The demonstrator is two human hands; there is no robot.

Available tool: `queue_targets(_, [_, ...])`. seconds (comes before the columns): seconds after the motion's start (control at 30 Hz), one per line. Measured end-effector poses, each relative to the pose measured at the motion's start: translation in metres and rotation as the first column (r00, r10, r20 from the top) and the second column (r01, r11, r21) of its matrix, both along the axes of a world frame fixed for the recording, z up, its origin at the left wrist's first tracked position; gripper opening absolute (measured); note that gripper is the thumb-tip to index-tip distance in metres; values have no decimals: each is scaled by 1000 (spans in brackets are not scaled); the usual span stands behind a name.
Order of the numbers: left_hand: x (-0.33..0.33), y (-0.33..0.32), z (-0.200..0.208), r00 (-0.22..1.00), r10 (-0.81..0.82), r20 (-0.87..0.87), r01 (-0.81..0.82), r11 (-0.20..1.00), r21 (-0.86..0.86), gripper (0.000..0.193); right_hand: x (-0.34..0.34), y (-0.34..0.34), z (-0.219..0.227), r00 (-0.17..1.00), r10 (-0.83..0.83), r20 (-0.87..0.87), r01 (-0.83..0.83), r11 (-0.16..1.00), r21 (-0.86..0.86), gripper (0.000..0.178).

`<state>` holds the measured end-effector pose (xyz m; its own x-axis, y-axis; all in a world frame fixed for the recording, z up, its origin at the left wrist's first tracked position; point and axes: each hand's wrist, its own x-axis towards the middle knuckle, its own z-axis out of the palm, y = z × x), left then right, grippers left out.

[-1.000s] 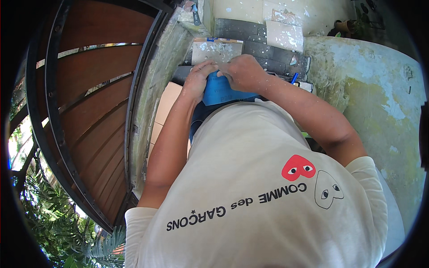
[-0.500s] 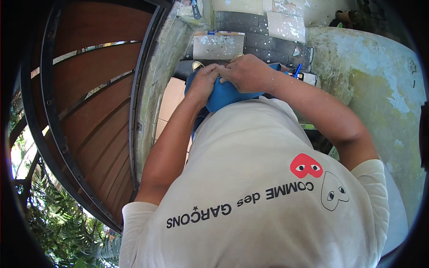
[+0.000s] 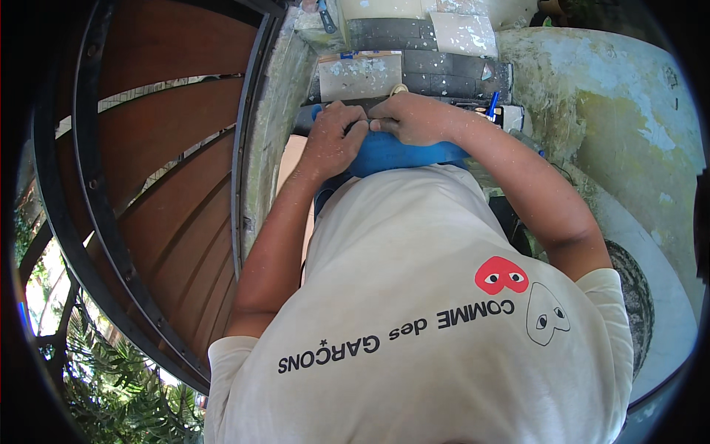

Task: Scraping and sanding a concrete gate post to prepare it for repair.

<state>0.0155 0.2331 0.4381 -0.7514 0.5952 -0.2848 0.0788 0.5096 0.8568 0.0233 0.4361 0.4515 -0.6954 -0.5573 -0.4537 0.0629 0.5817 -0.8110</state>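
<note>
A smooth blue item (image 3: 399,154), whose kind I cannot make out, lies across my lap just beyond the hem of my shirt. My left hand (image 3: 336,139) has its fingers curled over the blue item's far side, thumb bent inward. Beside it my right hand (image 3: 414,120) is closed on the same item, and the two thumbs almost meet over its upper middle. What the fingertips press on is hidden behind the hands. A light-coloured shoe tip (image 3: 399,89) shows just past my right hand.
A brown slatted gate (image 3: 170,126) in a dark metal frame curves along the left, beside a weathered post. Paint-spattered cardboard (image 3: 362,78) lies ahead on grey tiles. A blue-handled tool (image 3: 326,16) is at the top; a slim blue object (image 3: 492,105) stands right of my hands.
My hands have drawn slightly apart, the left one turning so its back shows more. The blue item now looks flatter and wider, stretching across my lap. The view has shifted slightly.
</note>
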Motion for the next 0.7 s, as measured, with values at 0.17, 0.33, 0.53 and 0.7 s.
queue_targets(0.17, [-1, -16, -3, 998, 53, 22, -53, 999, -6, 17, 4, -31, 6, 999, -24, -31, 28, 993, 112, 16])
queue_targets(0.33, [-6, -39, -37, 907, 112, 406, -184, 973, 141, 26, 21, -58, -17, 938, -161, -307, 186, 981, 54, 6])
queue_targets(0.53, [-10, -47, -27, 747, 142, 650, -252, 964, 80, 24, 34, -75, -23, 861, -131, -491, 232, 961, 150, 9])
queue_targets(0.7, [-9, -55, -47, 696, 115, 709, -275, 954, 115, 23, 36, -80, -22, 806, -53, -589, 195, 964, 180, 12])
